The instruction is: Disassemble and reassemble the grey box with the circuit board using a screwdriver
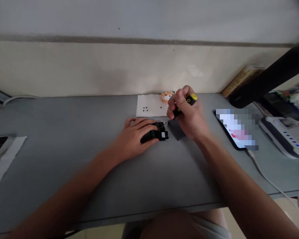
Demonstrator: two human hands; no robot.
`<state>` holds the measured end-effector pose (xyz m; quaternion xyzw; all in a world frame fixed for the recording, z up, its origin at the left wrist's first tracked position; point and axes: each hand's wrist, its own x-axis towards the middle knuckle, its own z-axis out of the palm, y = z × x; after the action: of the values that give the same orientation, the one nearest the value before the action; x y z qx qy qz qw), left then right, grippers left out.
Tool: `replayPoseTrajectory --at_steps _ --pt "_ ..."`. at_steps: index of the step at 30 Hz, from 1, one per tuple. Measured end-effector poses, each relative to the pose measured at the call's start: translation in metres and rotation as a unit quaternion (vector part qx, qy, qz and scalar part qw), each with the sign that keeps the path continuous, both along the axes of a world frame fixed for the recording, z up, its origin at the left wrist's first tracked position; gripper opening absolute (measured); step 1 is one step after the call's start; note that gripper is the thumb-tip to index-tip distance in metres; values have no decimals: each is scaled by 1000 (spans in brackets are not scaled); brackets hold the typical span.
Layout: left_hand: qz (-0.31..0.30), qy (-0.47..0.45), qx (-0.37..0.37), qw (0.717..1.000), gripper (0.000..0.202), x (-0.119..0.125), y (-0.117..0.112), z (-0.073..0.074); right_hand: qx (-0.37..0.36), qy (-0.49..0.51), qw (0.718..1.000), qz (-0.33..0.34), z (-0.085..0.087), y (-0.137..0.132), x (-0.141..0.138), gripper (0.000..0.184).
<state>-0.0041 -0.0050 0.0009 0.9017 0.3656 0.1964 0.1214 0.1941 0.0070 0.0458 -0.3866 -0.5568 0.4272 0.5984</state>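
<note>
"which step are you on?"

"apparently screw work: your right hand (185,114) wraps its fingers tightly around the black-and-yellow screwdriver (176,113), tip at the black, oblong plastic device with green circuitry (157,135)."

"and your left hand (136,137)?"

"its fingers curl partly closed over that device, holding it on the grey bench (64,126), just nearer you than the white paper sheet (153,103) carrying small black screws (147,110). next probably calls for a steady tip."

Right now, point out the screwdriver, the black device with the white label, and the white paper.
Screwdriver (177,113), head view: lower part of its handle.
Black device (158,135), head view: middle of its exposed body.
White paper (153,105), head view: a bare patch near its middle.
</note>
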Motion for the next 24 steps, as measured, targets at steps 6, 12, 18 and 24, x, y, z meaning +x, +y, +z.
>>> replayPoseTrajectory --at_steps 6,12,18,24 --pt "-6 -1 1 1000 24 -1 -2 2 -8 48 999 3 2 4 1 61" --pt "5 -1 -8 1000 22 -1 -2 2 -10 6 1000 -7 5 2 4 59" --pt "-6 3 -13 1000 25 -1 -1 4 -18 -8 1000 -12 -3 3 3 60" --pt "-3 3 -5 1000 24 -1 -2 0 -10 28 999 28 7 0 1 54"
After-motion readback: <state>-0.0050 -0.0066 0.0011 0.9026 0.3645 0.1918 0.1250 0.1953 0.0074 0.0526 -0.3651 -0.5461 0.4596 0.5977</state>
